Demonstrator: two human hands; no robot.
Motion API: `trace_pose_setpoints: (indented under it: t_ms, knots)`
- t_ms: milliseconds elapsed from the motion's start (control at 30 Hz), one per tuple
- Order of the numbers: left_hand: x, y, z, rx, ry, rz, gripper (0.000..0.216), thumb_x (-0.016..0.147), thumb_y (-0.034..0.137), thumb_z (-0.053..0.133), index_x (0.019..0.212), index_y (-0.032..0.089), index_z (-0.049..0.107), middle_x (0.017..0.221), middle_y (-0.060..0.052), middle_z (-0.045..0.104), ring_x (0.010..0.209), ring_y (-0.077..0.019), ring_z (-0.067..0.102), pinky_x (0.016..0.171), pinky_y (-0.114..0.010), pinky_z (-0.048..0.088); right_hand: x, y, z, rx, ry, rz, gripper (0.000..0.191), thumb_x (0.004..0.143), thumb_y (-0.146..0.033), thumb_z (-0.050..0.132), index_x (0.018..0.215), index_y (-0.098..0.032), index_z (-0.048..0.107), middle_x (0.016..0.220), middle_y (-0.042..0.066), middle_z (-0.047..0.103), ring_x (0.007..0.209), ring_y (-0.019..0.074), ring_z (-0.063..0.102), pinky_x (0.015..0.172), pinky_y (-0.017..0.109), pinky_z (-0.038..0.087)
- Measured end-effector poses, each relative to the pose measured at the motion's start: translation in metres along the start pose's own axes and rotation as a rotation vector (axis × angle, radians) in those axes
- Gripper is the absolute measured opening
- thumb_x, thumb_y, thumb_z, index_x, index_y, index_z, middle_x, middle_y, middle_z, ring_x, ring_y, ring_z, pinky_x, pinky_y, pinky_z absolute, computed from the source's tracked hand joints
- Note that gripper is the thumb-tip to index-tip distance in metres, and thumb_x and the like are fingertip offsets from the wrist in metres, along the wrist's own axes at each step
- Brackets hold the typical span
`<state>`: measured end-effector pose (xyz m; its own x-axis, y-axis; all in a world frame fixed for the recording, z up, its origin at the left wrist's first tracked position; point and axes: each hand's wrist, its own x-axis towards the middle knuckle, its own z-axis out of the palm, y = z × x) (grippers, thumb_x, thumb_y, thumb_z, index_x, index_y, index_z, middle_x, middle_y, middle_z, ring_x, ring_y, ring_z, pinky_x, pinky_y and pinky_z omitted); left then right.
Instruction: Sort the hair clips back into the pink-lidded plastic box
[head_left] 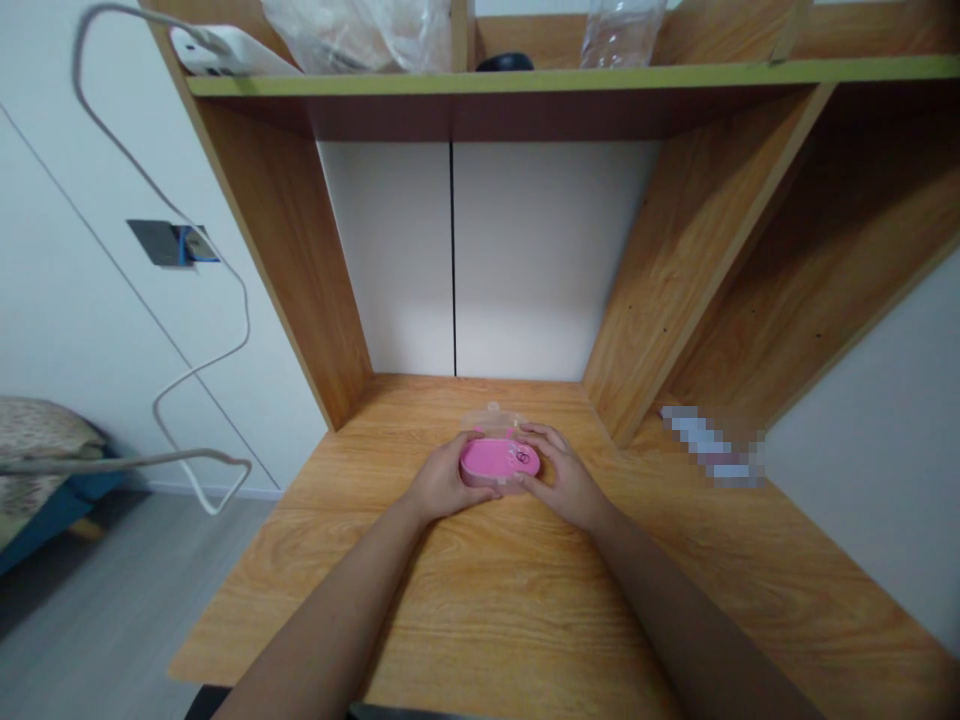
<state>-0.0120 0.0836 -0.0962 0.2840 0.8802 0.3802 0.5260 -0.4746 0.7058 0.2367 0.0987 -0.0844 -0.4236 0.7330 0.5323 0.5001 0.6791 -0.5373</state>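
So we've got the pink box on the counter (clear lid open at its far side), smack between our left grip and right grip. Left's holding one end, right's holding the other, and little dark loops lie inside toward the right.

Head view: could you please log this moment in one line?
left hand: holding pink box; right hand: around right end; surface: wooden desk

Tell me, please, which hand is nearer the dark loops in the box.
Right: the right hand is at the right end of the box, beside the loops; the left hand, the opposite end.
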Motion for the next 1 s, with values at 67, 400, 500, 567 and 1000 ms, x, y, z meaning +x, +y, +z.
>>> trace_pose_setpoints:
  t_ms: [67, 400, 500, 567, 1000]
  knots:
    - [0.0004, -0.0003, -0.0002, -0.002, -0.002, 0.002, 0.090, 0.059, 0.050, 0.091, 0.135, 0.023, 0.050, 0.133, -0.011, 0.064, 0.117, -0.0301, 0.064, 0.101, -0.043, 0.051, 0.0004, 0.0019, -0.0001, 0.007, -0.002, -0.001, 0.051, 0.083, -0.031, 0.075, 0.131, -0.028, 0.060, 0.137, 0.011, 0.054, 0.132, 0.0280, 0.050, 0.114, 0.050, 0.040]
    - [0.0018, -0.0002, -0.0010, -0.014, -0.016, 0.004, 0.093, 0.059, 0.051, 0.090, 0.137, 0.022, 0.050, 0.137, -0.012, 0.061, 0.122, -0.0311, 0.061, 0.105, -0.044, 0.049, 0.0039, 0.0017, -0.0006, 0.044, 0.032, -0.022, 0.046, 0.075, -0.034, 0.081, 0.117, -0.026, 0.063, 0.129, 0.010, 0.061, 0.125, 0.0302, 0.054, 0.108, 0.052, 0.043]
    - [0.0021, 0.0007, -0.0015, -0.013, -0.018, 0.008, 0.093, 0.058, 0.049, 0.091, 0.137, 0.021, 0.051, 0.138, -0.012, 0.061, 0.122, -0.0310, 0.061, 0.106, -0.044, 0.049, 0.0041, 0.0010, -0.0003, 0.052, 0.049, -0.014, 0.044, 0.074, -0.036, 0.082, 0.113, -0.025, 0.064, 0.126, 0.011, 0.062, 0.122, 0.0304, 0.056, 0.106, 0.052, 0.044]
    - [0.0022, 0.0012, -0.0019, -0.010, -0.019, 0.007, 0.094, 0.058, 0.049, 0.091, 0.138, 0.021, 0.051, 0.139, -0.013, 0.061, 0.123, -0.0311, 0.061, 0.107, -0.044, 0.048, 0.0038, 0.0014, 0.0000, 0.057, 0.052, -0.012, 0.043, 0.075, -0.036, 0.081, 0.113, -0.025, 0.064, 0.125, 0.011, 0.062, 0.122, 0.0301, 0.056, 0.106, 0.052, 0.044]
    - [0.0029, 0.0020, -0.0029, 0.010, -0.033, -0.005, 0.096, 0.058, 0.052, 0.090, 0.140, 0.020, 0.052, 0.139, -0.014, 0.061, 0.125, -0.0325, 0.060, 0.109, -0.047, 0.048, 0.0032, 0.0045, 0.0011, 0.001, 0.003, -0.035, 0.055, 0.078, -0.041, 0.080, 0.128, -0.028, 0.062, 0.129, 0.011, 0.063, 0.127, 0.0309, 0.054, 0.110, 0.053, 0.042]
